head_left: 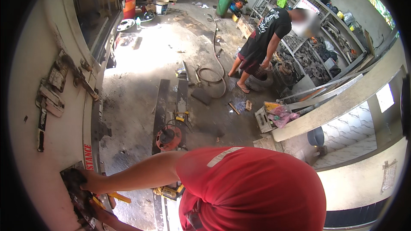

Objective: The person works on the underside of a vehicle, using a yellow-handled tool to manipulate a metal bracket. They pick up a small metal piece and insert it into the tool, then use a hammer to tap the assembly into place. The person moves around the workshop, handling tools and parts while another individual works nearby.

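My right hand (91,182) reaches across to the pale vehicle panel (32,158) on the left. Its fingers close around something dark at a blackened metal fitting (70,175); what they hold is lost in shadow. Just below it my left hand (97,210) is against the lower part of the same fitting, its fingers mostly hidden. Close by both hands juts a yellow handle-like piece (120,197); I cannot tell what it belongs to. Higher on the panel, a worn metal hinge-like bracket (53,96) is attached. My red sleeve and shoulder fill the lower middle.
A yellow-and-black power tool (170,191) and a round orange-red device (168,138) lie near dark planks (161,98). A hose (214,81) curls over the floor. At right, another person (269,32) bends over a tire (260,81) beside loaded metal shelving (314,51).
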Tool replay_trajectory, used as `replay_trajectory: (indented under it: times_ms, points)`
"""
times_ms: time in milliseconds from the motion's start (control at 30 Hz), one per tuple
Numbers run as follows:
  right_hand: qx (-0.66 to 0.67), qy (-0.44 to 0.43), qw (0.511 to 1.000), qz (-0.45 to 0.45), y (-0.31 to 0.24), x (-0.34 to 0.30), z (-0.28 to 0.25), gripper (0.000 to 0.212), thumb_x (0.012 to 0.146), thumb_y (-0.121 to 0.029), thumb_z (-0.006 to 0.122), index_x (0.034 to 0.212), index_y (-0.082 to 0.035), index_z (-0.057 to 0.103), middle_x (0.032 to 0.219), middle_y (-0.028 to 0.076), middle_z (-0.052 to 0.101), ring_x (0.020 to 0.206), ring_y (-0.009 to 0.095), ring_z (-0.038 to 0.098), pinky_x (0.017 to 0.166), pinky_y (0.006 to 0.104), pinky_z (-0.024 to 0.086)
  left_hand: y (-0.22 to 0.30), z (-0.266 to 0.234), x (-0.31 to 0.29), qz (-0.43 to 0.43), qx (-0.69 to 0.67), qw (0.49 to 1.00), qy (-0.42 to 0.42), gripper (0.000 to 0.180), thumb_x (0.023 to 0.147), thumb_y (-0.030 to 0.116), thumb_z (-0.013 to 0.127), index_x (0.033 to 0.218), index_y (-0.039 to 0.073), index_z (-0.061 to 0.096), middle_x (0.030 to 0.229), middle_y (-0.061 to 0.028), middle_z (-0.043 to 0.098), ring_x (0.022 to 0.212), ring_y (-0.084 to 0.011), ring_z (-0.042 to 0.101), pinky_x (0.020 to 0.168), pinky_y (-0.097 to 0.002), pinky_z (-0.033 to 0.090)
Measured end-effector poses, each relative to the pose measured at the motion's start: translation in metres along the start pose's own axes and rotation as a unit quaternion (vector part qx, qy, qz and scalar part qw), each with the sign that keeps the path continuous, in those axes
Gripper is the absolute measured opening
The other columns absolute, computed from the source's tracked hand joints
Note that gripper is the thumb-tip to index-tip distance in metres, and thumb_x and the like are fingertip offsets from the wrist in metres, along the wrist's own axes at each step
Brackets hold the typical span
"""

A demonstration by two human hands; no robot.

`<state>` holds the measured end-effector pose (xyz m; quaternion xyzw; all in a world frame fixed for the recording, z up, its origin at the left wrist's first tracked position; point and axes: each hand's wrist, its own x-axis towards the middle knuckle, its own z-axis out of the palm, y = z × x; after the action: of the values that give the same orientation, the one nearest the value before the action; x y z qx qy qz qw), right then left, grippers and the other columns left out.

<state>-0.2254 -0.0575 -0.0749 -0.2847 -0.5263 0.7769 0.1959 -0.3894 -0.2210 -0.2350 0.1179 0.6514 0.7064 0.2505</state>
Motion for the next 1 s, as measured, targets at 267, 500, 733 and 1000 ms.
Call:
replay_trajectory:
  times_ms: [267,500,733,1000]
  points:
    - [-0.201,0.072,0.969,-0.125,0.045,0.01,-0.02,0.073,0.088,-0.015,0.075,0.154,-0.007,0.044,0.133,0.027,0.064,0.127,0.032,0.061,0.104,0.0414,0.051,0.016,0.016,-0.014,0.002,0.01,1.0,0.012,0.072,0.101,0.049,0.066,0.15,-0.001,0.05,0.147,-0.018,0.057,0.129,-0.0268,0.06,0.114,-0.0391,0.042]
    - [-0.139,-0.027,0.989,-0.048,0.03,-0.057,-0.071,0.054,0.09,-0.013,0.074,0.139,-0.006,0.052,0.1,0.011,0.068,0.085,0.022,0.067,0.077,0.0386,0.058,0.016,0.025,-0.018,0.007,0.028,0.998,0.058,0.069,0.101,0.045,0.068,0.148,-0.003,0.051,0.138,-0.0148,0.063,0.121,-0.0266,0.062,0.107,-0.04,0.046]
    - [-0.161,0.004,0.987,-0.018,0.067,-0.097,-0.135,0.051,0.09,-0.013,0.074,0.137,-0.008,0.055,0.089,0.007,0.066,0.075,0.018,0.065,0.063,0.0345,0.056,-0.008,0.023,0.0,0.041,0.028,0.996,0.073,0.07,0.099,0.043,0.072,0.147,-0.005,0.053,0.133,-0.0145,0.066,0.116,-0.0246,0.064,0.1,-0.0385,0.05]
    - [-0.435,0.024,0.899,-0.039,0.051,-0.122,-0.16,0.06,0.096,-0.018,0.067,0.153,-0.01,0.049,0.106,0.014,0.07,0.095,0.028,0.068,0.085,0.0371,0.055,-0.049,-0.006,0.026,0.244,0.321,0.915,0.033,0.034,0.104,0.027,0.062,0.126,0.0,0.067,0.117,-0.015,0.072,0.105,-0.0276,0.068,0.093,-0.0404,0.052]
